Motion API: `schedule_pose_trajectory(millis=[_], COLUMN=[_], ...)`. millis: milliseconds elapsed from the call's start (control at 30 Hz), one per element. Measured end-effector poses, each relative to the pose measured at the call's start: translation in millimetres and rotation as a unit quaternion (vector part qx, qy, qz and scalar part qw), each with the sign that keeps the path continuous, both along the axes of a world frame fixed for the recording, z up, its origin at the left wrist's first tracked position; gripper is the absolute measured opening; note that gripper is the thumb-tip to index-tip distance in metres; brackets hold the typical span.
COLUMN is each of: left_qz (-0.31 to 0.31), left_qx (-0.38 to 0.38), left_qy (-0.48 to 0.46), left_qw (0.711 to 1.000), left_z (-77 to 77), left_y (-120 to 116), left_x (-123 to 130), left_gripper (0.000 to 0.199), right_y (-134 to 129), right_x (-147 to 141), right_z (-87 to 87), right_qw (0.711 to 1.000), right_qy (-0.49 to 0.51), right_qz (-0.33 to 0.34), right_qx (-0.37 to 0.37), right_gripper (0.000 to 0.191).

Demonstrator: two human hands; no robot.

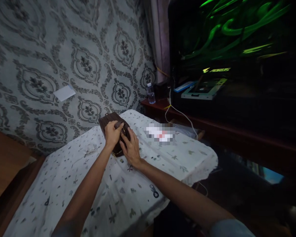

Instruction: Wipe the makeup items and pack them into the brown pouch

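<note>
A small dark brown handbag lies on the cloth-covered table, with a bit of gold-coloured metal at its near edge. My left hand reaches over its middle, thumb and fingers closed on a dark flap or strap near the clasp. Against the bag's right side rests my right hand, its fingers bent around that edge and close to my left thumb. Both hands cover much of the bag's middle, so the exact grip of the fingertips is partly hidden.
A white tablecloth with a leaf print covers the table. To the right lies a pixelated item. Behind stand a clear water bottle and a white cable. A dark monitor-like box glows green. Patterned wallpaper borders the left.
</note>
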State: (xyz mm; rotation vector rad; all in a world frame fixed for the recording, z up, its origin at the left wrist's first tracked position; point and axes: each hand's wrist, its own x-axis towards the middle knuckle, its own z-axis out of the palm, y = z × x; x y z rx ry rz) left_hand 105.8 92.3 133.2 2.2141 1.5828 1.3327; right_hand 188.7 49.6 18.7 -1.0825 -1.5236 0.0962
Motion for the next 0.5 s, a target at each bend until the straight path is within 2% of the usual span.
schedule_pose_trajectory(millis=[100, 300, 367, 433, 500], left_qz=[-0.002, -0.060, -0.041, 0.003, 0.045], left_qx=[0.056, 0.072, 0.084, 0.088, 0.067], left_qy=[0.053, 0.117, 0.107, 0.095, 0.086], left_qw=[0.997, 0.989, 0.990, 0.992, 0.993], left_z=[-4.4, -0.8, 3.8, 7.3, 8.8], left_y=[-14.1, -37.6, -40.5, -41.3, -41.2], left_x=[3.9, -5.2, -16.4, -28.7, -38.9], left_gripper=[0.018, 0.008, 0.014, 0.021, 0.014], right_y=[1.2, 1.6, 0.8, 0.4, 0.8], right_x=[0.8, 4.9, 6.4, 7.0, 6.4], right_z=[-0.4, 3.0, 6.4, 9.9, 12.5], right_qw=[1.000, 0.999, 0.998, 0.996, 0.995], right_qy=[0.008, 0.041, 0.061, 0.076, 0.081], right_qz=[0.005, 0.022, 0.026, 0.029, 0.029], right_qx=[-0.006, -0.009, -0.021, -0.032, -0.040], right_gripper=[0.043, 0.043, 0.041, 0.042, 0.044])
